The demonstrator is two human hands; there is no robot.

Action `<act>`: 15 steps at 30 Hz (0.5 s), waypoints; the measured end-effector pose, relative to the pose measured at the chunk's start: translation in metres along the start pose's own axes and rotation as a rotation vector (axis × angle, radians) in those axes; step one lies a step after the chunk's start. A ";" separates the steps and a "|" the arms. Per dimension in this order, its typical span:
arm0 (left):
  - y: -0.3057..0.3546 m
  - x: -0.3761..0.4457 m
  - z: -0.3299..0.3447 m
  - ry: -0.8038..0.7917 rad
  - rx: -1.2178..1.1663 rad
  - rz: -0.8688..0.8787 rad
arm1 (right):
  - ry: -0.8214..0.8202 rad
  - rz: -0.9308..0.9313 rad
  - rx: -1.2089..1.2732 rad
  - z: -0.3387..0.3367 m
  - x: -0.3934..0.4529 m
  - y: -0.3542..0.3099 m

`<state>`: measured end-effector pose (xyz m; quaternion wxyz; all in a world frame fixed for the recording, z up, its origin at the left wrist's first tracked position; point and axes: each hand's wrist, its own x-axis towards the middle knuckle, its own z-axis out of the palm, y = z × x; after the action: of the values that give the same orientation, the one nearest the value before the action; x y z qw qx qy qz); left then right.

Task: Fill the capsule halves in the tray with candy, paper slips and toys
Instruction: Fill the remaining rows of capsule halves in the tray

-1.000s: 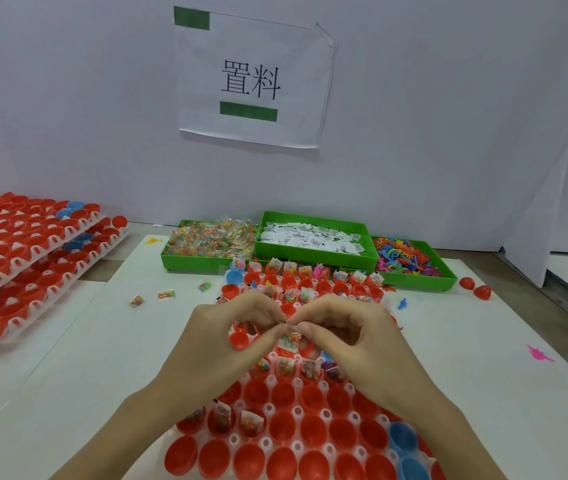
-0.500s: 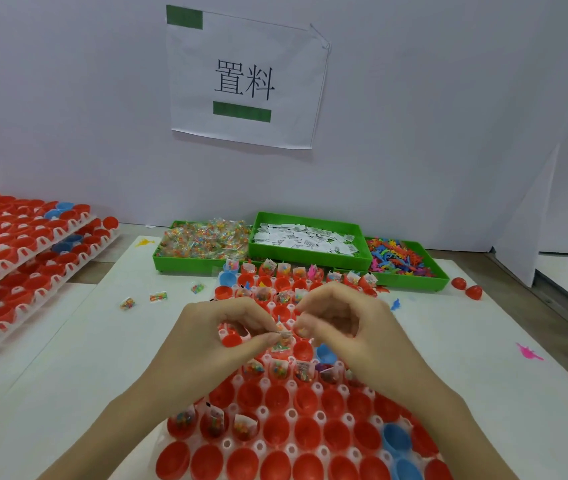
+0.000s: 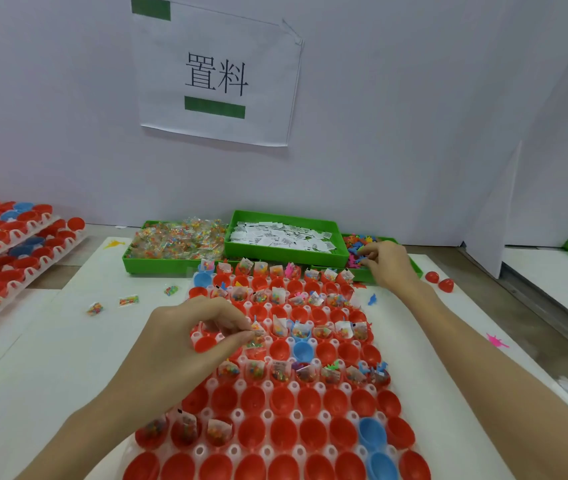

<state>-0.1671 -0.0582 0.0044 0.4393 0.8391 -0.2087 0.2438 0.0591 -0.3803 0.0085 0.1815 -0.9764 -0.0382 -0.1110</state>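
Note:
A white tray [image 3: 237, 414] of red and blue capsule halves lies in front of me; some rows hold candy bags, paper slips and small toys, others are bare. My left hand [image 3: 189, 336] hovers over the tray's left side and pinches a small candy bag [image 3: 256, 332] between thumb and fingers above a red half. My right hand [image 3: 384, 259] reaches into the green toy bin [image 3: 415, 270] at the back right, fingers curled among the coloured plastic toys [image 3: 357, 245]. Whether it holds one is hidden.
Green bins of candy bags [image 3: 175, 240] and paper slips [image 3: 282, 235] stand behind the tray. Stacked trays of red capsule halves [image 3: 9, 247] sit at the left. Loose candy bags [image 3: 128, 300], two red halves [image 3: 440, 280] and a pink toy [image 3: 497, 341] lie on the white table.
My hands were together over the tray's middle, working one candy bag. My right hand has since gone out to the toy bin; my left hand stays with the bag.

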 end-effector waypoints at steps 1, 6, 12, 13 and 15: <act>-0.001 0.000 0.000 0.003 0.000 0.002 | -0.024 -0.003 -0.019 0.001 0.005 0.001; -0.004 -0.001 0.001 -0.013 0.014 0.013 | -0.073 0.040 -0.050 0.003 0.028 0.003; -0.006 -0.001 0.001 -0.011 0.025 0.013 | 0.032 -0.008 -0.061 0.019 0.028 0.006; -0.006 -0.001 0.001 -0.008 0.027 0.011 | 0.068 -0.019 -0.071 0.020 0.027 0.008; -0.006 -0.001 0.001 -0.006 0.029 0.008 | 0.137 -0.022 -0.028 0.020 0.024 0.012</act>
<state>-0.1639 -0.0560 -0.0003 0.4256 0.8451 -0.2098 0.2463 0.0878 -0.3832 -0.0082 0.1686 -0.9685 -0.0351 -0.1799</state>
